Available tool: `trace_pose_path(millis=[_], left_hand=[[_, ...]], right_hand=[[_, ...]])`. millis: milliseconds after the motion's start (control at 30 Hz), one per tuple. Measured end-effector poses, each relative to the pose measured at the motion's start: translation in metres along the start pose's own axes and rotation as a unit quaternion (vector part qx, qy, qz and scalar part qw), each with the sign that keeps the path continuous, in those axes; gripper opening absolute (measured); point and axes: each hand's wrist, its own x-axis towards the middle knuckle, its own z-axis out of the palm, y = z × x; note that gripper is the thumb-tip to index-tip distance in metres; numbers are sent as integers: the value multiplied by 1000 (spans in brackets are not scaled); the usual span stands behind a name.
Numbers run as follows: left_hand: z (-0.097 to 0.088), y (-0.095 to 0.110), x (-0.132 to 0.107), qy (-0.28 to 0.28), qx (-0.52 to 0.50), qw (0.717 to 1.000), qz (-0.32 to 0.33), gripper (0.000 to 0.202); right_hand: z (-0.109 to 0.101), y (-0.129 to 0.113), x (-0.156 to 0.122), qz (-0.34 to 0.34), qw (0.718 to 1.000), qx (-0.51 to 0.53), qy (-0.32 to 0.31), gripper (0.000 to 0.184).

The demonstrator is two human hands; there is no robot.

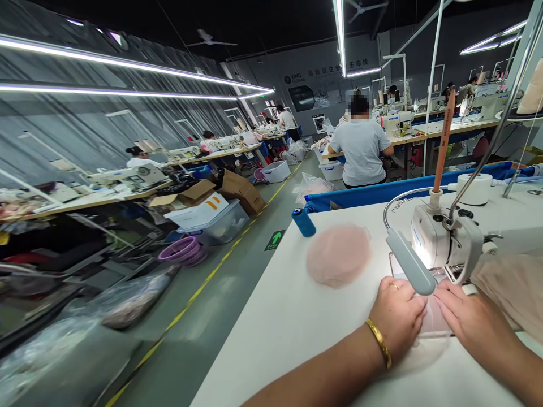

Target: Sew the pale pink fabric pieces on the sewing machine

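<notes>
Under the lit head of a white sewing machine, a piece of sheer pale pink fabric lies on the white table. My left hand, with a ring and a gold bangle, is closed with curled fingers on the fabric's left side. From the right, my right hand holds the same fabric, its fingertips close to the needle area. A grey lamp arm hides the fingertips' meeting point in part. To the left lies a round pile of pink sheer pieces. More sheer fabric is heaped right of the machine.
A blue thread cone stands at the table's left edge. Behind the table hangs blue cloth. A co-worker in a grey shirt sits ahead. Boxes and a purple basket line the aisle.
</notes>
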Motion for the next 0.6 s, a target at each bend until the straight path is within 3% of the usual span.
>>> trace_pose_path(millis=[267, 400, 600], left_hand=[[1, 0, 2, -35, 3, 999, -5, 23], [-9, 3, 3, -74, 1, 997, -20, 26], [-40, 13, -3, -167, -22, 986, -19, 71]], right_hand=[[2, 0, 1, 12, 999, 6, -29, 39], [0, 7, -3, 4, 997, 32, -64, 41], [-25, 18, -7, -76, 985, 120, -98, 33]])
